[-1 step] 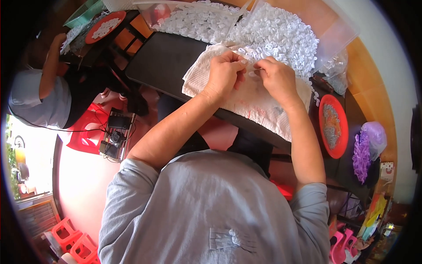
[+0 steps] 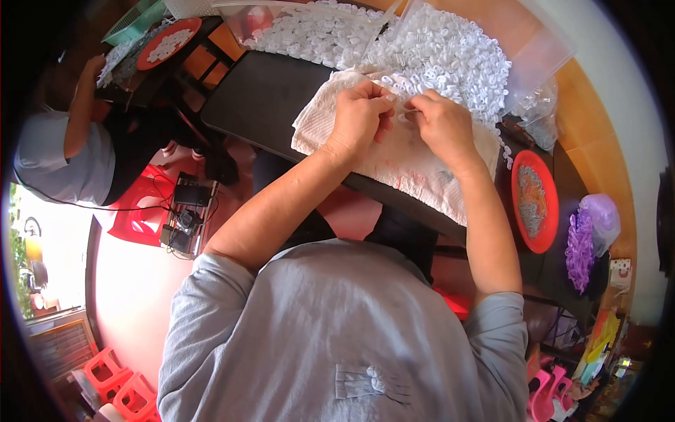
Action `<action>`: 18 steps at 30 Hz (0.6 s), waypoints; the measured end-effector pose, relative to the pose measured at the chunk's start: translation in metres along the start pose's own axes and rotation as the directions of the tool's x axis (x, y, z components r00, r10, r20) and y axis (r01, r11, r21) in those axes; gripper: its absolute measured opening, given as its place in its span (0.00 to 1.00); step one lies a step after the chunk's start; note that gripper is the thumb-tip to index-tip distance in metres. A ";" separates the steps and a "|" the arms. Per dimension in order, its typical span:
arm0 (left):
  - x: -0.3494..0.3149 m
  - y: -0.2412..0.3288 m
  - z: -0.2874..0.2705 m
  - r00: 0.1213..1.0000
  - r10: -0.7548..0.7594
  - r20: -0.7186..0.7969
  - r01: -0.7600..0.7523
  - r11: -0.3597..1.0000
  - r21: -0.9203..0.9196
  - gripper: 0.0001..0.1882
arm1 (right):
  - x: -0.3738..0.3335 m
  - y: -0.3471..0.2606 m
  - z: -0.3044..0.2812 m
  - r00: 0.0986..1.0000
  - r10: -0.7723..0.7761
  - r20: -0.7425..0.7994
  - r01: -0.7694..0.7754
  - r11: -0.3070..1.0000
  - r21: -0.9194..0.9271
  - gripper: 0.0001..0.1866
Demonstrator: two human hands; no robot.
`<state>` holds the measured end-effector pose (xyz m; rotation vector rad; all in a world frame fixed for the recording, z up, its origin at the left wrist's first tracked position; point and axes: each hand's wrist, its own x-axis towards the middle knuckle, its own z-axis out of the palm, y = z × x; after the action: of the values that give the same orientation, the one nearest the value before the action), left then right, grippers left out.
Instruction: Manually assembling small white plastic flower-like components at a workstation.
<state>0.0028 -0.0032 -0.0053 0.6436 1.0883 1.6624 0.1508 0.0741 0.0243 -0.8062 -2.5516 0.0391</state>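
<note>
Over a cream towel (image 2: 394,169) spread on the dark table, both my hands work close together with a narrow gap between their fingertips. My left hand (image 2: 361,118) is closed, thumb pressed to forefinger; what sits in that pinch is too small to make out. My right hand (image 2: 444,128) is closed in a similar pinch, a tiny pale bit barely showing at its fingertips. Just beyond my fingers lies a large heap of small white plastic pieces (image 2: 450,60), looped in shape, spilling onto the towel's far edge.
More white pieces fill a clear plastic container (image 2: 239,24) at the back. To my right are a red plate (image 2: 522,232) of small grey metal parts and a purple bundle (image 2: 579,246). Another person's arm (image 2: 77,119) reaches to a table at left. Red stools (image 2: 133,397) stand lower left.
</note>
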 end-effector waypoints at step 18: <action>-0.012 0.008 0.009 0.994 0.105 0.037 -0.108 0.989 0.104 0.06 | -0.002 -0.001 -0.017 0.839 0.464 0.283 -0.424 0.233 0.875 0.07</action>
<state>0.0113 -0.0119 0.0070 0.8063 1.1427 1.6876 0.1588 0.0701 0.0392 -0.9450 -1.6363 1.5045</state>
